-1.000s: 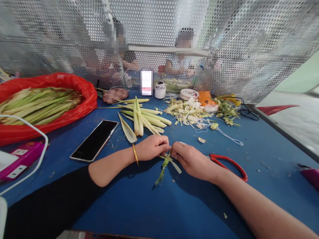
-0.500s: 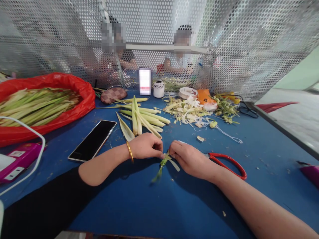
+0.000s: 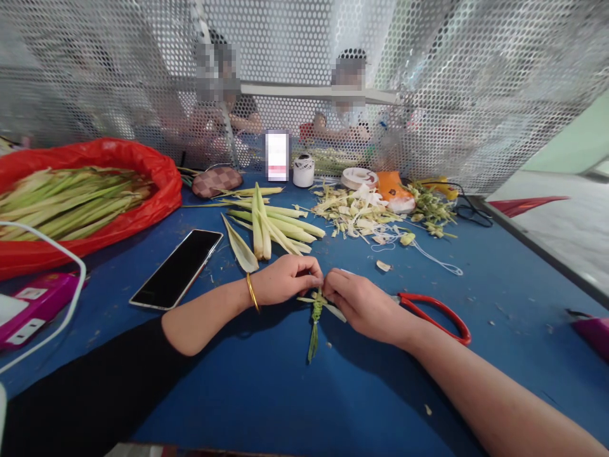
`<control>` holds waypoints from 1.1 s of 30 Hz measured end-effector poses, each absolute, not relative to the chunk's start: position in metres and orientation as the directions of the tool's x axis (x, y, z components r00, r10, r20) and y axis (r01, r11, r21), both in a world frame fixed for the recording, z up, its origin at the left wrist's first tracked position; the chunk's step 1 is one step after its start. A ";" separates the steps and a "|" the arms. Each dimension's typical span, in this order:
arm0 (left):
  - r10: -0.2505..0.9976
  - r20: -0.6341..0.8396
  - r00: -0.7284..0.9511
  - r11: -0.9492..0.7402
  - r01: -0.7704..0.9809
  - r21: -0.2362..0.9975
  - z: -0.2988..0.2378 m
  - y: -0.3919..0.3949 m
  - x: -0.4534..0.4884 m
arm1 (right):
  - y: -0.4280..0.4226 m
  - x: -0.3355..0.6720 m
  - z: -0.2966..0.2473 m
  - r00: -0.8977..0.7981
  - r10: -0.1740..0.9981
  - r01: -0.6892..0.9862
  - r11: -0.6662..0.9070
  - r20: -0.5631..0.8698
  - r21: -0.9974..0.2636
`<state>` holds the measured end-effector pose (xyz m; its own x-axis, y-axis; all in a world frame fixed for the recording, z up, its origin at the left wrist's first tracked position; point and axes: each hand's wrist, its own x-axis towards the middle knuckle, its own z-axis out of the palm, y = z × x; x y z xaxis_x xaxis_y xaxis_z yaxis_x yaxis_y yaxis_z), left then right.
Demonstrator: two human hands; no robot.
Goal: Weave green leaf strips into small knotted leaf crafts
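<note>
Evidently, a small braided green piece (image 3: 316, 311) is being steadied from both sides just above the counter (image 3: 266, 393), between the two hands. At its 10 o'clock, the left hand (image 3: 285, 279) is held with thumb and fingers pinched together on the upper end; at its 2 o'clock, the right hand (image 3: 359, 301) is curled closed against the same end, though its exact contact is partly hidden. By this opposed hold, strands can presumably be kept taut, while the tail is left free toward 6 o'clock.

Loose pale leaves (image 3: 259, 225) are laid at 11 o'clock, probably so that they can be reached easily, and more are kept in a red bag (image 3: 166, 206) farther out at 10 o'clock, its mouth spread wide, likely for access. Red-handled scissors (image 3: 461, 327) are placed at 3 o'clock, partly covered by the right forearm, seemingly for quick use. A heap of scraps (image 3: 349, 212) is gathered at 1 o'clock, apparently to be kept off the working spot.
</note>
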<state>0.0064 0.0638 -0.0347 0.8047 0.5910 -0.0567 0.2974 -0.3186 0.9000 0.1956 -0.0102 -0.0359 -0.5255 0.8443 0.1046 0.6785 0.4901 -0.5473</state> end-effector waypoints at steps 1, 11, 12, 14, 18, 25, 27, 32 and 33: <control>0.582 -0.046 0.812 -0.304 0.270 0.914 -0.037 0.064 0.007 | -0.010 0.196 -0.036 -0.526 0.844 0.676 0.490 0.106 -0.550; 0.541 -0.043 0.840 -0.263 0.217 0.940 -0.036 0.061 0.004 | -0.010 0.197 -0.036 -0.509 0.855 0.667 0.467 0.102 -0.581; 0.537 -0.040 0.843 -0.252 0.205 0.946 -0.036 0.061 0.004 | -0.010 0.198 -0.036 -0.504 0.857 0.664 0.465 0.108 -0.585; 0.525 -0.031 0.851 -0.227 0.176 0.958 -0.035 0.060 0.004 | -0.010 0.198 -0.036 -0.492 0.862 0.658 0.462 0.125 -0.595; 0.493 -0.002 0.870 -0.276 0.159 0.948 -0.034 0.059 0.006 | -0.010 0.199 -0.036 -0.483 0.866 0.661 0.455 0.125 -0.596; 0.474 -0.012 0.880 -0.462 0.261 0.848 -0.031 0.061 0.009 | -0.012 0.198 -0.036 -0.498 0.865 0.728 0.449 0.050 -0.518; 0.469 -0.018 0.883 -0.482 0.273 0.832 -0.030 0.061 0.009 | -0.012 0.198 -0.036 -0.494 0.869 0.739 0.440 0.032 -0.511; 0.441 -0.020 0.897 -0.501 0.265 0.824 -0.028 0.062 0.009 | -0.013 0.198 -0.034 -0.489 0.872 0.751 0.433 0.021 -0.498; 0.447 -0.028 0.894 -0.490 0.272 0.828 -0.028 0.061 0.009 | -0.013 0.198 -0.034 -0.488 0.872 0.747 0.433 0.025 -0.504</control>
<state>0.0089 0.0614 -0.0283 0.8939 0.4473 -0.0284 0.2716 -0.4901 0.8283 0.1976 -0.0129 -0.0345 -0.4882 0.8723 0.0253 0.7473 0.4329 -0.5042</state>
